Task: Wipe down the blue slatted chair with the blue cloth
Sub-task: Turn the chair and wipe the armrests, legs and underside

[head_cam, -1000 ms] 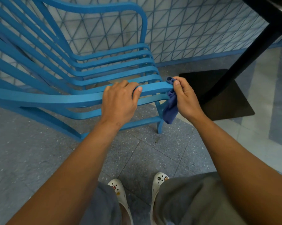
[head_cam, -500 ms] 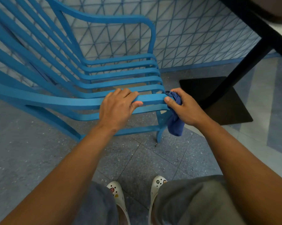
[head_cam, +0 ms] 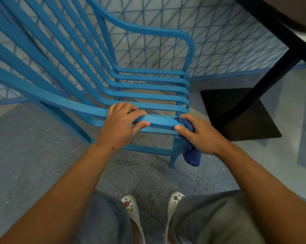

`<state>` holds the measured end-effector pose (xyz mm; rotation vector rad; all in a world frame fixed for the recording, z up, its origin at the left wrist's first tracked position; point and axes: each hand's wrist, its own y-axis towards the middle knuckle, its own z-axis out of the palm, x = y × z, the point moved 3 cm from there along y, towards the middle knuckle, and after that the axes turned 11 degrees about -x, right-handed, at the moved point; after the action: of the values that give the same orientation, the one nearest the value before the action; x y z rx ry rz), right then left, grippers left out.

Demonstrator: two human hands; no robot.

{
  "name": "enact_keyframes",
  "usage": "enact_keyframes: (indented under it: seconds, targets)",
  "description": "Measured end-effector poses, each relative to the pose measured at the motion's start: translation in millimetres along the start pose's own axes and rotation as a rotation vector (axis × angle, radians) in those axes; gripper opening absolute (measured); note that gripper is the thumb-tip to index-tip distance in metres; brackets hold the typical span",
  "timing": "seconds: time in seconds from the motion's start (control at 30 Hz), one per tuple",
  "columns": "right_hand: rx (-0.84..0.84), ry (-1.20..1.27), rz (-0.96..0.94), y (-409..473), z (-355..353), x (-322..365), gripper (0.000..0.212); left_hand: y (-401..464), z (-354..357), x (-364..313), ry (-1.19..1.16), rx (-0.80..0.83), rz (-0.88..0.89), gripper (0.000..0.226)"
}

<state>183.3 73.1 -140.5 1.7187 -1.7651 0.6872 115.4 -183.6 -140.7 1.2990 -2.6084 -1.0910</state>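
The right hand (head_cam: pixel 199 134) has its grip clamped on the blue cloth (head_cam: pixel 191 152), pressed to the front end of the chair (head_cam: pixel 148 81) armrest; the cloth hangs lengthwise toward the floor. The left hand (head_cam: pixel 121 125) grips that armrest, which runs left to right.

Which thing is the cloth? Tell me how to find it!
Find the big blue slatted chair by the patterned wall. Follow its near armrest to the front end, where the right hand grips a blue cloth against the wood. It is darker blue than the chair, soft and crumpled, and its loose end hangs down beside the front leg.
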Motion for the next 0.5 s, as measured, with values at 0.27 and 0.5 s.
enact_keyframes:
  seconds: [0.27,0.5]
  targets:
    - [-0.094,0.108,-0.147,-9.4,15.0,36.9,0.030,-24.5,-35.0,-21.6,-0.124,-0.203,-0.434,0.019]
    - [-0.128,0.080,-0.122,3.6,20.9,37.3,0.043,-37.7,-26.0,-19.5,-0.329,-0.131,-0.949,0.036]
